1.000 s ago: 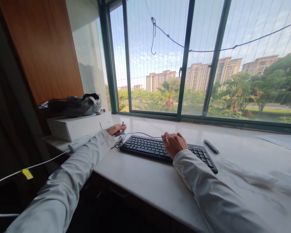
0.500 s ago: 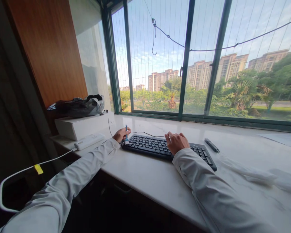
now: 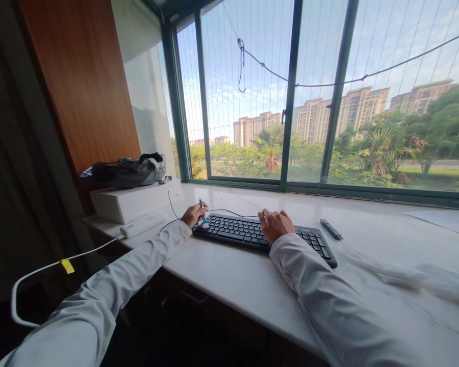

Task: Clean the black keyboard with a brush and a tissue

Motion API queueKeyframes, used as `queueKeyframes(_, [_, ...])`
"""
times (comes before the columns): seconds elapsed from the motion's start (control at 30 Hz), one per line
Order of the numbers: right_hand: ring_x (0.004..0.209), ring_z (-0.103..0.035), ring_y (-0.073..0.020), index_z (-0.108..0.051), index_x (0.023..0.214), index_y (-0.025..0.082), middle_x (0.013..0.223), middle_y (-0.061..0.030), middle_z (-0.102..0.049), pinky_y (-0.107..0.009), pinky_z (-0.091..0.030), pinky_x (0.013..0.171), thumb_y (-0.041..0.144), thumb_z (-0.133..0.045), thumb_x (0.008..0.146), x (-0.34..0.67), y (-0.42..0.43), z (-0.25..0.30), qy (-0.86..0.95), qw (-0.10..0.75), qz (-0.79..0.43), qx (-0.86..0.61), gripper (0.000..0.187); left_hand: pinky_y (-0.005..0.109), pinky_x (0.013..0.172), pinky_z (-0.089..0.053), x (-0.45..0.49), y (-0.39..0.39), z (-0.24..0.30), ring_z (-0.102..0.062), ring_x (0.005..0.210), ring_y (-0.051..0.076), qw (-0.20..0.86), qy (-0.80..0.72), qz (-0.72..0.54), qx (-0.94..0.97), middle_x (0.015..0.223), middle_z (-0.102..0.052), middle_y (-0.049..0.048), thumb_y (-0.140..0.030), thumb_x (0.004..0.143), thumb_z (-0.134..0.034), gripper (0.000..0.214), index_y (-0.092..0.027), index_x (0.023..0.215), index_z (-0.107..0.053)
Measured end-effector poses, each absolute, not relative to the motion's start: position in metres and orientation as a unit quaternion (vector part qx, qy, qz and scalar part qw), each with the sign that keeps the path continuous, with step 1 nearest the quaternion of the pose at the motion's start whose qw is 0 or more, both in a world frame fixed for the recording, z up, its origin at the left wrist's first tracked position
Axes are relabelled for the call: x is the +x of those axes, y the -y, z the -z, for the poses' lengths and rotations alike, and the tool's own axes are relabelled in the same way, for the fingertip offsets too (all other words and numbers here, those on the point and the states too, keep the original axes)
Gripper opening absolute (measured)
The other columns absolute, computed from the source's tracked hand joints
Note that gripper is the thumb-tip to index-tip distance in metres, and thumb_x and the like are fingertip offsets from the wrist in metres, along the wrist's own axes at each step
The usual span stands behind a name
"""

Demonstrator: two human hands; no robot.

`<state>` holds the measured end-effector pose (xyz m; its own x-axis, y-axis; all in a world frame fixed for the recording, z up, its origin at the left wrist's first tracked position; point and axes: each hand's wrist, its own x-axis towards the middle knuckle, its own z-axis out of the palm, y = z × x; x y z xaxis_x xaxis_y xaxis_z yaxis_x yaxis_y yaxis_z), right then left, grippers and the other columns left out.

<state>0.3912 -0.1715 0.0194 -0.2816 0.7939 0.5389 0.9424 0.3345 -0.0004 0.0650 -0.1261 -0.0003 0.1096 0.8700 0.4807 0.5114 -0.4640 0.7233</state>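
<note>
A black keyboard (image 3: 237, 232) lies at a slant on the white marbled counter. At its left end, my left hand (image 3: 193, 214) is closed round a small blue brush (image 3: 201, 206), held nearly upright. The brush's pale bristles point down at the leftmost keys. My right hand (image 3: 277, 225) lies over the right-middle part of the keyboard, its fingers bent across the back edge and gripping it. The palm and the keys beneath it are hidden. Behind the keyboard a thin black cable (image 3: 229, 210) runs between my two hands.
A black stick-like object (image 3: 331, 229) lies beyond the keyboard's right end, near clear plastic wrapping (image 3: 386, 267). On the left are a white power strip (image 3: 143, 225) and a white box (image 3: 133, 203) bearing a dark bag (image 3: 124, 171). Windows (image 3: 248, 102) line the back.
The top of the brush leans slightly further right and its bristles have shifted a little over the left keys. My right hand stays on the keyboard. The camera view has shifted slightly.
</note>
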Motion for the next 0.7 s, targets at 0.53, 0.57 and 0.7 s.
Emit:
queueKeyframes(0.53, [0.080, -0.064, -0.0178, -0.058, 0.095, 0.019, 0.082, -0.0079, -0.071, -0.031, -0.030, 0.080, 0.035, -0.022, 0.098, 0.392, 0.173, -0.020, 0.783, 0.221, 0.164, -0.557, 0.039, 0.024, 0.054, -0.041, 0.064, 0.126, -0.001, -0.052, 0.051, 0.014, 0.048, -0.523, -0.496, 0.691, 0.052, -0.053, -0.0027, -0.047, 0.085, -0.043, 0.030, -0.019, 0.084, -0.055])
queueKeyframes(0.57, [0.081, -0.064, -0.0179, -0.058, 0.095, 0.019, 0.082, -0.0079, -0.071, -0.031, -0.030, 0.080, 0.035, -0.022, 0.098, 0.392, 0.173, -0.020, 0.784, 0.220, 0.165, -0.556, 0.039, 0.024, 0.055, -0.042, 0.066, 0.126, 0.000, -0.053, 0.051, 0.014, 0.048, -0.525, -0.483, 0.699, 0.051, -0.053, -0.0027, -0.047, 0.085, -0.044, 0.030, -0.019, 0.084, -0.056])
queueKeyframes(0.7, [0.080, -0.065, -0.0181, -0.058, 0.095, 0.019, 0.082, -0.0077, -0.071, -0.031, -0.030, 0.080, 0.035, -0.022, 0.098, 0.392, 0.172, -0.019, 0.784, 0.223, 0.163, -0.557, 0.039, 0.025, 0.058, -0.043, 0.066, 0.126, 0.000, -0.054, 0.051, 0.013, 0.014, -0.532, -0.449, 0.718, 0.053, -0.055, -0.0023, -0.045, 0.087, -0.042, 0.029, -0.019, 0.084, -0.056])
